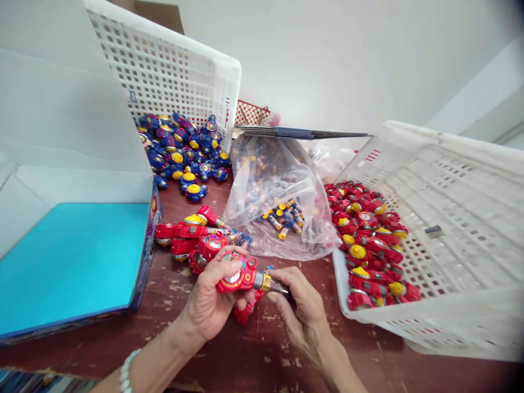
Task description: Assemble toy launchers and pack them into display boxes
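My left hand [207, 303] grips a red toy body [237, 275] with a round silver and red face. My right hand [301, 303] pinches the small yellow and silver tube [271, 284] that sticks out of the toy's right side. Just behind my hands lies a small pile of red toys with tubes fitted [196, 237]. A clear plastic bag [282, 191] of small yellow and blue tubes lies open beyond them. Both hands hover just above the brown table [254, 355].
A tilted white basket [450, 229] on the right holds several red toy bodies [368, 240]. Another white basket [172, 71] at the back spills blue toy bodies [184, 150]. An open box with a cyan bottom [69, 262] stands at the left. A stack of flat cards [295, 132] lies behind the bag.
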Demonstrator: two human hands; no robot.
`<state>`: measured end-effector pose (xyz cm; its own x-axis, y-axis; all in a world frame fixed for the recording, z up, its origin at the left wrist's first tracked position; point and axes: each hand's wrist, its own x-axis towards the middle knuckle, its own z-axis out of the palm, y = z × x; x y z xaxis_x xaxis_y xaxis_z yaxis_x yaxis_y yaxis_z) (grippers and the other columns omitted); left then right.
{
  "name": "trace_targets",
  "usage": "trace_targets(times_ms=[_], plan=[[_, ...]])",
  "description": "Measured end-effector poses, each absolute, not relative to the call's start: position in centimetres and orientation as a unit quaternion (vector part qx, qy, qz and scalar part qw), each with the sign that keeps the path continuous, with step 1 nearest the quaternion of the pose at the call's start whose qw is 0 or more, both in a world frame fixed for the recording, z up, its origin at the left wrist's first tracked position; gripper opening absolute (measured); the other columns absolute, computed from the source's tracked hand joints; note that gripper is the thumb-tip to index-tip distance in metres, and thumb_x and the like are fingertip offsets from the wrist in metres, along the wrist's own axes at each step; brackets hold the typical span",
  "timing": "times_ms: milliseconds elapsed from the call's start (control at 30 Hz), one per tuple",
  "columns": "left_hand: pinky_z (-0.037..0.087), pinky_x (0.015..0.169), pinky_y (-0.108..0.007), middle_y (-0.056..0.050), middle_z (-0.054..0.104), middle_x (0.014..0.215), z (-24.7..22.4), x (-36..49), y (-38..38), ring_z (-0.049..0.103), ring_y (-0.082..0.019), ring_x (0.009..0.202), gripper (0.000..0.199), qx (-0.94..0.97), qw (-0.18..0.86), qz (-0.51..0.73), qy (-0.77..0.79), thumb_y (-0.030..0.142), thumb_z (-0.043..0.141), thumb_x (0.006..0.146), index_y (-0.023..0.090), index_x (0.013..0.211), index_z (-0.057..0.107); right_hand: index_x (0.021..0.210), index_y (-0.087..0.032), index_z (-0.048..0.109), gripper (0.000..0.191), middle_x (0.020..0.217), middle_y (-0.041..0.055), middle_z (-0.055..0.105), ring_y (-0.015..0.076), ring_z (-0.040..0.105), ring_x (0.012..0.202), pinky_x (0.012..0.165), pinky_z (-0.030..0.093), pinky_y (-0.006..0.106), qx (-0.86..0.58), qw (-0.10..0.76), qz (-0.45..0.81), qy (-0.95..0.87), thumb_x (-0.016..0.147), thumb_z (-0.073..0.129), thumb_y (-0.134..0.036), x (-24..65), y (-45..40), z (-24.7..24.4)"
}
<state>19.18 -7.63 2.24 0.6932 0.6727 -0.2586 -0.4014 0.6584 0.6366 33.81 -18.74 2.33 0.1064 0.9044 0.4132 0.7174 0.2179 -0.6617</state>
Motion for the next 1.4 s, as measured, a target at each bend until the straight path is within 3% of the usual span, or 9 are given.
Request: trace_targets(times_ms=[233,433,633,700,867,1000,1100,1267,1400], plan=[[0.043,0.039,-0.021,-0.001,0.063,0.062,1.7,18.8,-8.4,0.055,-0.014,0.044,0.027,0.389,0.828,0.353,0.196,0.028,0.065,0.073,0.020,0.095,0.052,0.108,-0.023,0.060,0.020,0.092,0.0019,0.059,0.0141,0.053,0.083,0.074,0.041,0.026,-0.637,0.450,0.242,-0.578,0.089,0.057,-0.028,34.0,-18.7,2.5],[0.045,0.043,-0.022,-0.002,0.065,0.067,1.2,18.6,-7.9,0.056,-0.013,0.048,0.032,0.446,0.807,0.333,0.198,0.030,0.069,0.070,0.019,0.096,0.054,0.101,-0.020,0.059,0.034,0.060,-0.0074,0.040,0.0053,0.028,0.046,0.044,0.025,0.018,-0.581,0.443,0.549,-0.405,0.086,0.057,-0.051,35.1,-18.1,1.9],[0.039,0.036,-0.021,-0.001,0.061,0.064,2.8,19.1,-6.3,0.056,-0.016,0.044,0.035,0.370,0.824,0.335,0.268,0.028,0.070,0.063,0.018,0.092,0.055,0.114,-0.023,0.057,0.031,0.104,0.0048,0.059,0.0172,0.053,0.093,0.083,0.040,0.029,-0.653,0.423,0.274,-0.565,0.088,0.057,-0.040,34.9,-18.1,2.6],[0.039,0.036,-0.022,0.000,0.060,0.063,2.8,19.0,-6.2,0.055,-0.016,0.043,0.033,0.379,0.823,0.332,0.262,0.028,0.070,0.063,0.018,0.091,0.056,0.099,-0.020,0.061,0.027,0.087,0.0029,0.059,0.0152,0.052,0.080,0.075,0.040,0.028,-0.663,0.414,0.260,-0.566,0.091,0.050,-0.043,35.0,-17.9,2.0],[0.048,0.047,-0.025,-0.002,0.062,0.068,2.3,18.7,-6.7,0.057,-0.015,0.052,0.031,0.479,0.780,0.340,0.216,0.028,0.074,0.063,0.019,0.091,0.062,0.084,-0.019,0.055,0.047,0.055,-0.0078,0.029,0.0067,0.017,0.045,0.040,0.018,0.020,-0.575,0.467,0.575,-0.345,0.089,0.039,-0.063,35.5,-17.1,0.5],[0.047,0.041,-0.025,-0.002,0.064,0.070,2.2,19.1,-6.1,0.059,-0.017,0.050,0.037,0.433,0.799,0.334,0.252,0.029,0.075,0.063,0.021,0.095,0.060,0.110,-0.022,0.055,0.040,0.075,-0.0030,0.049,0.0086,0.041,0.060,0.055,0.034,0.020,-0.588,0.501,0.475,-0.422,0.084,0.058,-0.053,35.3,-17.3,1.6],[0.044,0.038,-0.024,-0.001,0.064,0.074,2.2,19.3,-5.8,0.058,-0.016,0.047,0.037,0.395,0.811,0.337,0.270,0.028,0.075,0.062,0.021,0.094,0.058,0.097,-0.020,0.060,0.029,0.080,-0.0016,0.053,0.0101,0.045,0.072,0.065,0.036,0.021,-0.617,0.498,0.378,-0.478,0.082,0.065,-0.044,35.0,-17.5,1.7],[0.043,0.039,-0.024,-0.004,0.064,0.078,2.0,18.9,-5.6,0.056,-0.016,0.051,0.035,0.438,0.825,0.285,0.215,0.026,0.073,0.064,0.018,0.095,0.058,0.088,-0.018,0.053,0.041,0.054,-0.0107,0.025,0.0042,0.013,0.044,0.040,0.013,0.017,-0.454,0.461,0.697,-0.309,0.078,0.062,-0.058,35.3,-17.3,0.2],[0.042,0.038,-0.023,-0.001,0.061,0.071,2.3,18.7,-5.1,0.054,-0.014,0.048,0.032,0.419,0.824,0.293,0.245,0.026,0.068,0.069,0.019,0.098,0.056,0.107,-0.021,0.055,0.041,0.077,-0.0029,0.051,0.0056,0.038,0.056,0.049,0.031,0.017,-0.520,0.519,0.566,-0.373,0.079,0.066,-0.049,35.1,-17.4,1.0]])
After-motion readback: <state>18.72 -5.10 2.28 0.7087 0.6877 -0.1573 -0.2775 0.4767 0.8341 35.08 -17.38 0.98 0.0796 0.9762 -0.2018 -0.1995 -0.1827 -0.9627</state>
